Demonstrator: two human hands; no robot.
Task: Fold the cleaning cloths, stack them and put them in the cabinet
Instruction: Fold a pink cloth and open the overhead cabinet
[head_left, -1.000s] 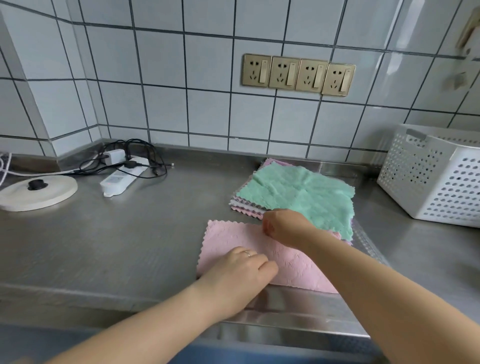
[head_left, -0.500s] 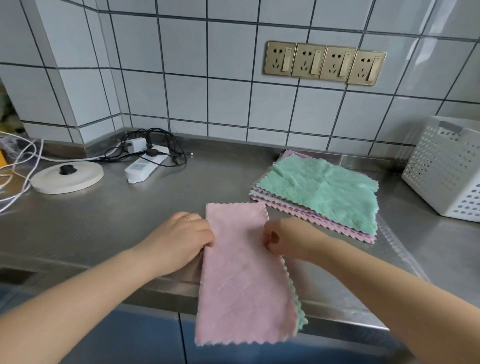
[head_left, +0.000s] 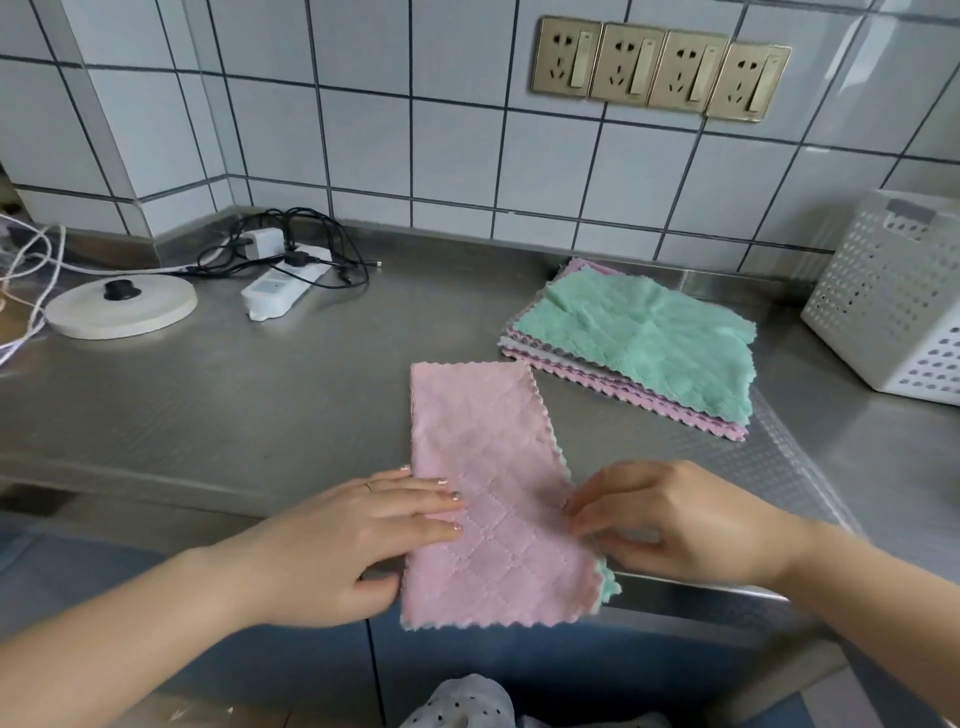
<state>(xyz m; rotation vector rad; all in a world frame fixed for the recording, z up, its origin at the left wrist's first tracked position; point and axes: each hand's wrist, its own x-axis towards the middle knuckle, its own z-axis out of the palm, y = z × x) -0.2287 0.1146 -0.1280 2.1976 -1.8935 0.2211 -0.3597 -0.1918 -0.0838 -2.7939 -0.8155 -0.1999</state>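
The folded pink cloth (head_left: 493, 499) lies on the counter (head_left: 234, 405) between both hands, its near end over the edge, with the left hand (head_left: 353, 540) pressing flat fingers on it and the right hand (head_left: 675, 519) apparently pinching its right edge.

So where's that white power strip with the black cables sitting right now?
In the head view, the power strip lies at the back left of the steel counter, near the tiled wall corner, just right of the round white lid.
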